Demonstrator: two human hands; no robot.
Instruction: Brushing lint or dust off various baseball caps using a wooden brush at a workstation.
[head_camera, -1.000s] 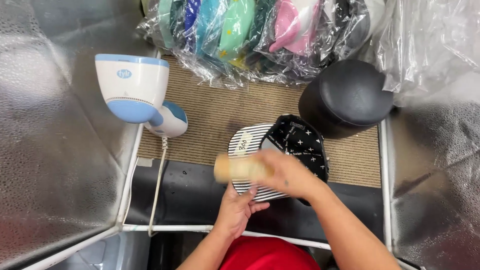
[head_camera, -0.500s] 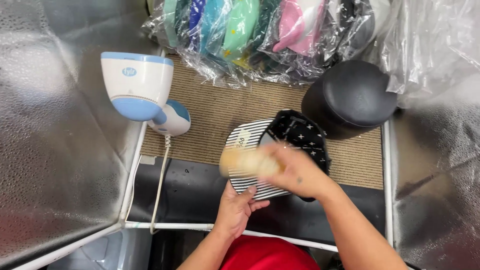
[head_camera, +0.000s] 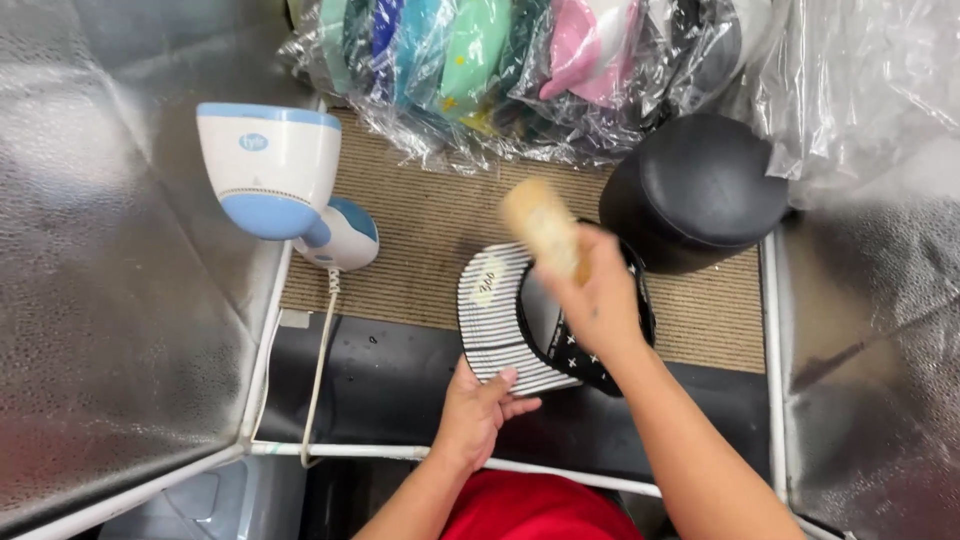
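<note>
While the left hand (head_camera: 478, 410) pinched the striped brim of the cap (head_camera: 520, 320) on the ribbed tan mat (head_camera: 430, 230), the right hand (head_camera: 598, 298) curled tight around a blurry tan brush (head_camera: 543, 226) over its black crown. A round black form (head_camera: 700, 185) stood just beside it — a white-and-blue steamer (head_camera: 275, 175) sat well apart, left. Crinkly bagged caps (head_camera: 520, 70) lined the far edge.

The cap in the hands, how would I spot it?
Look at the tan ribbed mat, just left of the big black round form. The cap there has a black-and-white striped brim, unlike the pastel ones bagged in plastic behind.
</note>
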